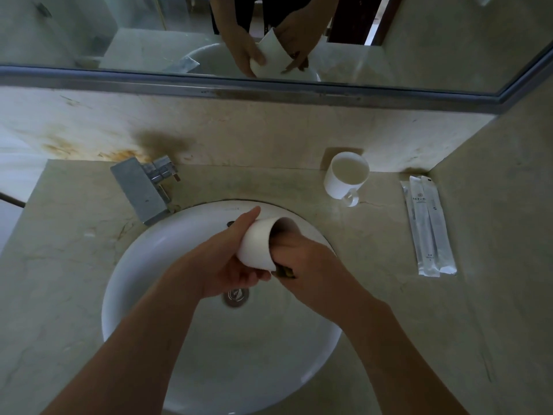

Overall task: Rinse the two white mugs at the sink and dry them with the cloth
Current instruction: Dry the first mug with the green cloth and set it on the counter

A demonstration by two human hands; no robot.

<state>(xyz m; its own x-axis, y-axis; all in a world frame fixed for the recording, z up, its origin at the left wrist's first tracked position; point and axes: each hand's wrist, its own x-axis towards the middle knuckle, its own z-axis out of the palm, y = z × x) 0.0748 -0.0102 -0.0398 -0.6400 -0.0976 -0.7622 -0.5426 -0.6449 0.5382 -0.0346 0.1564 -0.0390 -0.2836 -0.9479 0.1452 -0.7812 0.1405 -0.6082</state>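
Over the white sink basin (143,265) my left hand (236,259) grips a white mug (260,244) from below, tilted with its mouth toward the right. My right hand (302,253) reaches into the mug's mouth, its fingers hidden inside. A small dark yellowish-green piece (284,272), maybe cloth, shows at the mug's lower rim under my right hand. A second white mug (347,176) stands upright on the counter at the back right, handle toward me.
A square chrome faucet (143,190) stands at the basin's back left; no water shows. The drain (236,296) lies below my hands. Two wrapped toiletry packets (428,226) lie on the counter at the right. A mirror (269,40) spans the back wall.
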